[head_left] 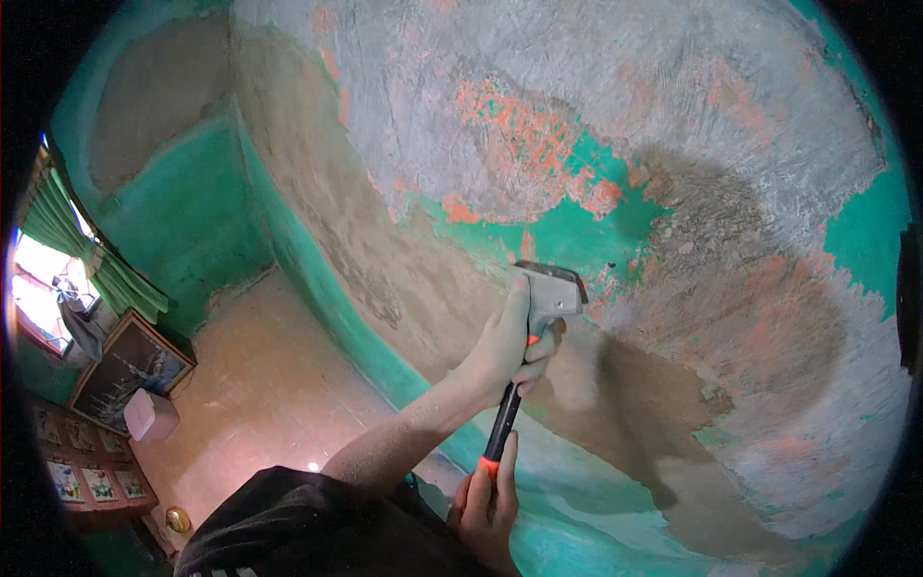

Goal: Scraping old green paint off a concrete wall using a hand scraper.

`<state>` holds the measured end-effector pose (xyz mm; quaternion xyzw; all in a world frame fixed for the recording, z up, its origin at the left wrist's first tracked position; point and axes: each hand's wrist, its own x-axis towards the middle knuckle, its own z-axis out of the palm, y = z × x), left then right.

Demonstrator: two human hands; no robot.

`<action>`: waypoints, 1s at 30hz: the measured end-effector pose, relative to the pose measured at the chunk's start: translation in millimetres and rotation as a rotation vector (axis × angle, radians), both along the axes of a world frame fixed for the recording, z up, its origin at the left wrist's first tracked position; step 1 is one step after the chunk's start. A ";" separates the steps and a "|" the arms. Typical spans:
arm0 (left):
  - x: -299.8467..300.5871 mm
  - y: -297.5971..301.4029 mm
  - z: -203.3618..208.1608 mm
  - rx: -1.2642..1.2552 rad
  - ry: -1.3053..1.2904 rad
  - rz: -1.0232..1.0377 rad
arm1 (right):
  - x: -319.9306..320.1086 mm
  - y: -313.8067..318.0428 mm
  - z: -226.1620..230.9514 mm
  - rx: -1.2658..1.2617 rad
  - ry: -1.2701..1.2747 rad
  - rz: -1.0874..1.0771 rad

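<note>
A long-handled scraper (556, 288) is pressed to the wall, its grey head and dark blade edge at a strip of green paint. My left hand (510, 341) is closed around the neck just below the head, thumb laid along the head's side. Lower on the black and orange handle (503, 423), my right hand (487, 505) grips near the end, one finger stretched along it. Around the blade the wall (433, 77) is patchy: grey bare plaster, orange flecks and a remaining green paint patch (586, 231). Pale dust coats my left forearm.
Tiled floor (269, 365) lies to the left below the wall. Beyond it stand a framed picture (130, 375), a pinkish box (151, 415) and a wooden cabinet (91, 462). A green curtain (67, 226) hangs at a bright window on the far left.
</note>
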<state>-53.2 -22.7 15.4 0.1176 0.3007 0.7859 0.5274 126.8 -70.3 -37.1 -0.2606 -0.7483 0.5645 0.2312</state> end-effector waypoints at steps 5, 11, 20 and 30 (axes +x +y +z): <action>-20.4 3.9 7.1 0.084 0.062 0.115 | -7.5 8.1 10.1 -0.150 0.020 0.072; -22.2 6.4 6.4 0.042 -0.031 0.128 | -8.3 13.4 26.5 -0.137 -0.026 0.088; -22.3 -0.2 11.4 0.086 -0.044 0.078 | -18.6 11.2 37.5 -0.111 -0.019 0.123; -20.0 -3.6 5.1 -0.102 0.169 0.038 | -24.7 2.6 1.5 -0.228 0.064 0.128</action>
